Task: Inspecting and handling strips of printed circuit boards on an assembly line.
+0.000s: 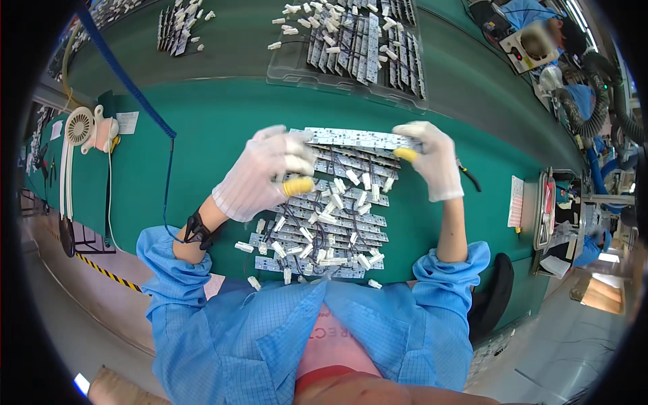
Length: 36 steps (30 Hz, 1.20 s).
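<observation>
A narrow white circuit board strip (354, 138) is raised over a pile of similar strips (324, 233) with dark wires and white connectors (327, 218). My right hand (433, 160), in a white glove with a yellow thumb cover, pinches the strip's right end between thumb and fingers. My left hand (266, 172), gloved the same way and slightly blurred, is at the strip's left end. Its curved fingers overlap that end in view, while the yellow-covered thumb stands apart, lower down over the pile. Whether those fingers press on the strip is unclear.
Beyond the green mat (216, 108), a clear plastic tray (347, 84) carries many wired strips. Another bundle (177, 30) lies far left. A small fan (79, 126) stands left; a blue coiled cord (125, 74) hangs nearby. A dark-handled tool (469, 177) lies beside my right hand.
</observation>
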Tool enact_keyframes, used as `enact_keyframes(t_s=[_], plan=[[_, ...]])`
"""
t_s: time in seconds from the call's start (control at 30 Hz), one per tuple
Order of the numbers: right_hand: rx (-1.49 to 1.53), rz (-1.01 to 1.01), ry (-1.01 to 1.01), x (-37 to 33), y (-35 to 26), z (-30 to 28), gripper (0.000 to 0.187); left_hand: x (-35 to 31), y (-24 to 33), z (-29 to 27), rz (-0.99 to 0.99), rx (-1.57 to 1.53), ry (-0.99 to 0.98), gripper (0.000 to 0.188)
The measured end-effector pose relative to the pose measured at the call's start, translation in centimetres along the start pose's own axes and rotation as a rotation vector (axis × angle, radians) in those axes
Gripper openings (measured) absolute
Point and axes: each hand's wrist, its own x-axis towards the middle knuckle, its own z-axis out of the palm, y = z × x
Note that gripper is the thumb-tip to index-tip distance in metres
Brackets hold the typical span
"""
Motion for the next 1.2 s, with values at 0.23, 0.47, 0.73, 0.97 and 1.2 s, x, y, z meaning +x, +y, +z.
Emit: enact_keyframes(t_s=[0.23, 0.47, 0.73, 0.97, 1.2], plan=[[-0.034, -0.414, 0.221, -2.6, -4.1, -2.3, 0.019, -0.2, 2.3, -1.8, -0.222, -0.642, 0.27, 0.089], [1.002, 0.235, 0.136, -2.3, -6.5, -1.6, 0.053, -1.5, 2.9, -1.4, -0.274, -0.35, 0.367, 0.048], [0.818, 0.048, 0.27, -2.5, -6.7, -0.5, 0.07, -1.3, 2.9, -1.7, -0.191, -0.092, 0.416, 0.046], [1.033, 0.268, 0.241, -2.7, -6.1, -1.5, 0.039, -1.4, 3.4, -2.6, -0.203, -0.213, 0.335, 0.049], [0.942, 0.282, 0.127, -3.5, -5.7, -2.6, 0.048, -2.4, 2.3, -2.4, -0.296, -0.454, 0.329, 0.058]])
